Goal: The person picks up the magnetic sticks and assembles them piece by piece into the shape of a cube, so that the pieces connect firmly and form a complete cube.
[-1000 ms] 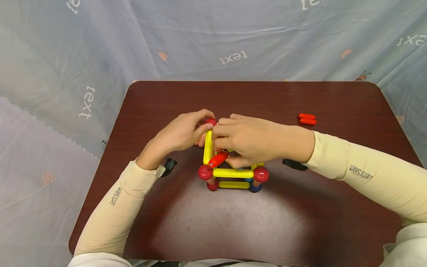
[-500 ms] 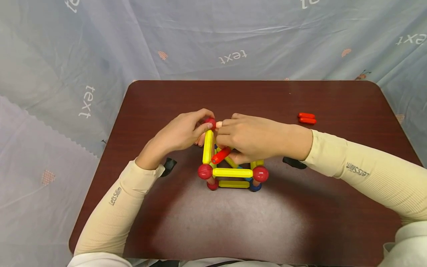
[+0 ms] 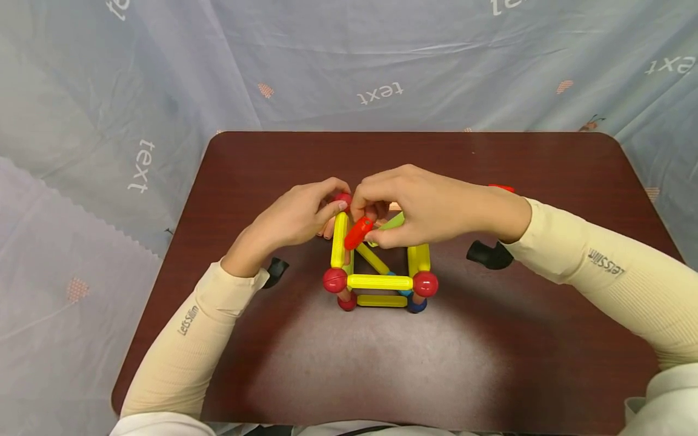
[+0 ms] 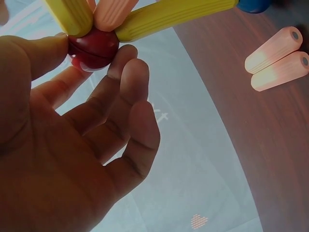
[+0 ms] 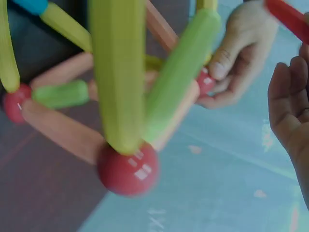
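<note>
A box-like frame of magnetic sticks and balls stands mid-table, with a yellow stick (image 3: 380, 282) and red balls (image 3: 425, 284) along its near top edge. My left hand (image 3: 297, 215) pinches the red ball (image 4: 94, 48) at the far left top corner between thumb and fingers; yellow and peach sticks meet there. My right hand (image 3: 431, 203) is above the frame's far side, pinching a red stick (image 3: 358, 234) that slants in the air. In the right wrist view a light green stick (image 5: 183, 72) slopes along the frame, beside a blurred yellow stick (image 5: 118, 72).
Two loose peach sticks (image 4: 275, 48) lie on the table beyond the frame's left side. A red stick (image 3: 500, 188) shows at the back right, partly behind my right forearm. A printed cloth (image 3: 376, 48) hangs behind the table.
My right hand has lifted away from the far left corner and shifted slightly right, with the red stick still pinched and now tilted differently. My left hand stays on the ball.
</note>
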The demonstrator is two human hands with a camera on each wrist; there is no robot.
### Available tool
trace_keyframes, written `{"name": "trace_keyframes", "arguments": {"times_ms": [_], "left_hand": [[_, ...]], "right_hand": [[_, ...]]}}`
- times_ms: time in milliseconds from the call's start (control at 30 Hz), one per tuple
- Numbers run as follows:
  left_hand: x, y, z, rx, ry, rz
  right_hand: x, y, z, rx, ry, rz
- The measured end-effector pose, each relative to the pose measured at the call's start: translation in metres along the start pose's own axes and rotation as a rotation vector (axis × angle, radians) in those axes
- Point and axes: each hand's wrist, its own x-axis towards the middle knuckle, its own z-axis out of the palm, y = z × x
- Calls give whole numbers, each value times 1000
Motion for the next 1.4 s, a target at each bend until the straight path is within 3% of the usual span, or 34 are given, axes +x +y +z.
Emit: {"name": "trace_keyframes", "arguments": {"times_ms": [167, 267, 567, 700, 1133, 1400], "left_hand": [[0, 0, 1, 8, 11, 1], [0, 0, 1, 14, 13, 6], [-1, 0, -1, -5, 12, 17], [0, 0, 0, 0, 12, 13], [-1, 0, 0, 4, 13, 6], [-1, 0, 0, -6, 5, 7]], "right_hand": [[1, 4, 8, 134, -52, 99], [1, 2, 11, 137, -57, 94], [4, -1, 24, -220, -61, -235], [5, 1, 29, -304, -82, -277], [7, 2, 36, -343, -84, -287], [9, 2, 41, -321, -208, -181]]}}
